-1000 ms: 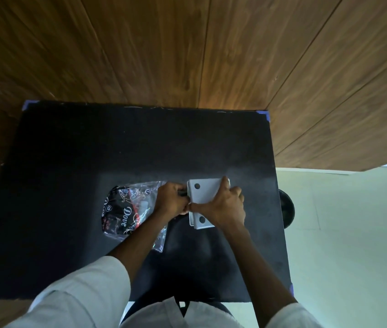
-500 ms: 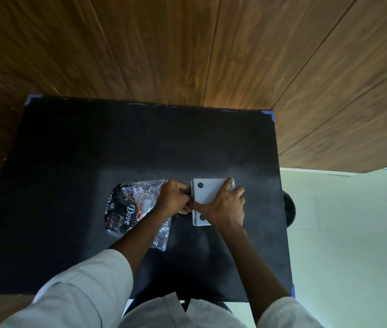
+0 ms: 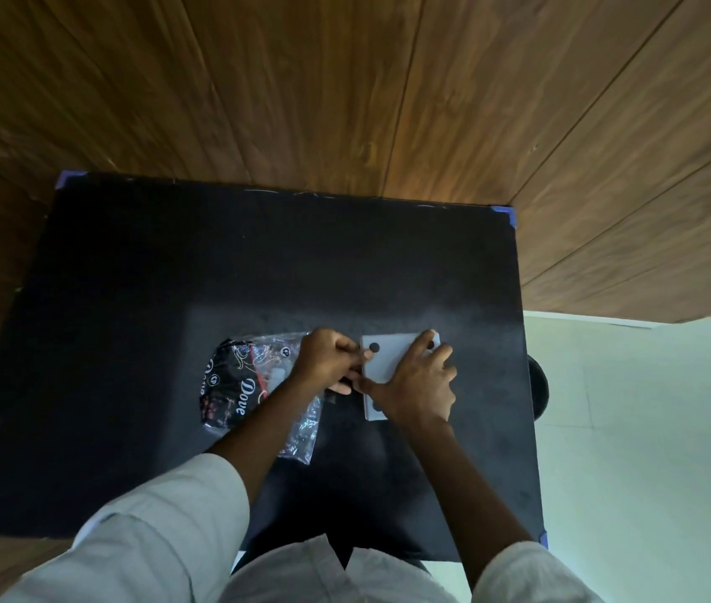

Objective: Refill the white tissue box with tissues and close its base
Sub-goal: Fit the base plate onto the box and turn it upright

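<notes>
The white tissue box (image 3: 388,359) lies base up on the black table (image 3: 171,276), its flat white base showing small dark round feet. My right hand (image 3: 421,383) lies spread over the base, pressing down on it. My left hand (image 3: 330,359) is curled at the box's left edge, fingertips pinching that edge. What sits between its fingers is hidden. To the left lies the clear plastic tissue wrapper (image 3: 253,385), printed black with the word Dove; my left forearm crosses over it.
The black table has blue tape on its corners and stands against a wood-panelled wall (image 3: 345,102). A dark round stool or base (image 3: 538,391) shows past the table's right edge over pale floor (image 3: 649,450).
The view has shifted slightly. My right hand's fingers slid a little further over the box base; my left hand stays at the box's left edge. The box has barely moved.
</notes>
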